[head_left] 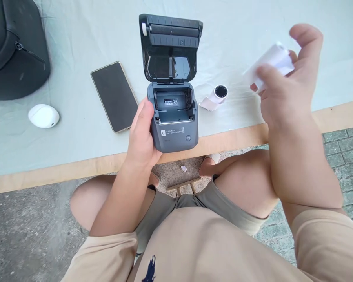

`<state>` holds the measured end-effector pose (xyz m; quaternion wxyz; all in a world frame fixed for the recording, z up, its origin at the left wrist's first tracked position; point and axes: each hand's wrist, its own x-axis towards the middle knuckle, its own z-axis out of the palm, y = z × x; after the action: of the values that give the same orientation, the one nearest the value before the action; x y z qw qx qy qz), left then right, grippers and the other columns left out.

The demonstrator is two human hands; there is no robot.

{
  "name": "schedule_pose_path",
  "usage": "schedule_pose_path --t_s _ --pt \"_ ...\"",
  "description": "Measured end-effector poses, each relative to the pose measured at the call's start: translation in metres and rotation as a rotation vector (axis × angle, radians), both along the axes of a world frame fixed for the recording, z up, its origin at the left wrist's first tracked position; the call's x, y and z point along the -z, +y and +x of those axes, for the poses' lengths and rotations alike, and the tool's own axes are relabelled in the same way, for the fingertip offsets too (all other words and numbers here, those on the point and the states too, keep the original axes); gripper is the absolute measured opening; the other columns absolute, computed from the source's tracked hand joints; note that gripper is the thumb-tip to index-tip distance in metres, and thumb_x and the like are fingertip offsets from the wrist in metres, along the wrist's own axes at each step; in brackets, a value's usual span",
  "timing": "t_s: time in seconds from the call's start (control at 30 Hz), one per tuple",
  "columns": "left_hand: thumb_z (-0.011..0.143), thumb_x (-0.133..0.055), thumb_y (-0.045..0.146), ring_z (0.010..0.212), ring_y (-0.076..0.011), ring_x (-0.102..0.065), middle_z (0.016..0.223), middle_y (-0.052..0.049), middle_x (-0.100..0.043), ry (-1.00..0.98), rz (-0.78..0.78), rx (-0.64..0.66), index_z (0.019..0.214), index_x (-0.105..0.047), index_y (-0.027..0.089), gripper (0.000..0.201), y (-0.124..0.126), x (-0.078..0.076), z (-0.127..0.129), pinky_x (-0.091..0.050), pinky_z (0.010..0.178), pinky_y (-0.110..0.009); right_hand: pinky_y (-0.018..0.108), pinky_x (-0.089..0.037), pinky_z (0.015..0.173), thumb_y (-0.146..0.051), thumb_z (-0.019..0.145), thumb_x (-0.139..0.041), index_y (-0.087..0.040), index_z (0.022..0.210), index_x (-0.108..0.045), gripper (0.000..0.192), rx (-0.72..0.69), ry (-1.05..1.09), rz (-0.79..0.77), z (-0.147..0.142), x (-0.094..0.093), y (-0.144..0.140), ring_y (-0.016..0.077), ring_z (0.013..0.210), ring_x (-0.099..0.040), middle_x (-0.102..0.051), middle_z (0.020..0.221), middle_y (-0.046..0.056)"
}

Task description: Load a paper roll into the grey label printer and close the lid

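My left hand is closed round the left side of a small dark grey label printer at the table's front edge. The printer's black lid stands raised, and its paper bay shows bare inside. Out to the right, above the table, my right hand pinches a white paper roll, blurred by motion. Between printer and right hand, another white label roll with a black toothed core lies with its loose end unrolled.
A dark smartphone lies left of the printer. Farther left are a white oval case and a black zippered bag. A pale cloth covers the table, whose wooden front edge is bare. A paper scrap lies on the ground.
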<state>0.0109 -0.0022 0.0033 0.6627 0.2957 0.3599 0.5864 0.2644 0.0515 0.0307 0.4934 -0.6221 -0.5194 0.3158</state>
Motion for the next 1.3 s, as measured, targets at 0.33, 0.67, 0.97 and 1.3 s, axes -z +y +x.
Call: schedule_pose_path --t_s 0.33,0.67,0.97,1.3 --pt "0.088 -0.064 0.040 0.134 -0.0260 -0.054 0.112 -0.003 -0.071 0.043 0.021 0.035 0.111 -0.062 0.028 0.026 -0.007 -0.006 0.001 -0.054 0.103 -0.035 0.029 -0.056 0.087 -0.019 0.081 -0.055 -0.026 0.129 -0.044 0.050 -0.550 -0.227 0.411 -0.079 -0.026 -0.044 0.0139 0.106 -0.066 -0.061 0.130 -0.003" --pt "0.085 -0.067 0.027 0.134 -0.0279 -0.055 0.120 -0.005 -0.068 0.045 -0.021 0.066 0.114 -0.060 0.024 0.030 -0.011 -0.008 -0.002 -0.055 0.102 -0.033 0.029 -0.052 0.071 -0.018 0.088 -0.055 -0.021 0.100 -0.055 0.013 -0.526 -0.666 0.548 -0.091 -0.010 -0.029 0.0151 0.096 -0.067 -0.068 0.106 0.002" --pt "0.088 -0.060 0.030 0.128 -0.0266 -0.058 0.108 -0.002 -0.066 -0.061 0.015 0.002 0.114 -0.055 0.027 0.027 -0.009 -0.002 -0.003 -0.051 0.106 -0.041 0.039 -0.049 0.075 -0.025 0.090 -0.054 -0.027 0.088 -0.059 0.006 -0.581 -0.694 0.715 -0.091 -0.009 -0.041 0.0178 0.090 -0.069 -0.071 0.091 -0.004" --pt "0.078 -0.070 0.018 0.138 -0.0273 -0.051 0.104 -0.001 -0.069 -0.038 0.034 0.030 0.114 -0.054 0.026 0.040 -0.010 -0.006 -0.004 -0.052 0.108 -0.035 0.043 -0.050 0.080 -0.035 0.090 -0.057 -0.026 0.096 -0.061 0.012 -0.605 -0.724 0.569 -0.082 -0.010 -0.037 0.0219 0.092 -0.062 -0.068 0.100 0.003"
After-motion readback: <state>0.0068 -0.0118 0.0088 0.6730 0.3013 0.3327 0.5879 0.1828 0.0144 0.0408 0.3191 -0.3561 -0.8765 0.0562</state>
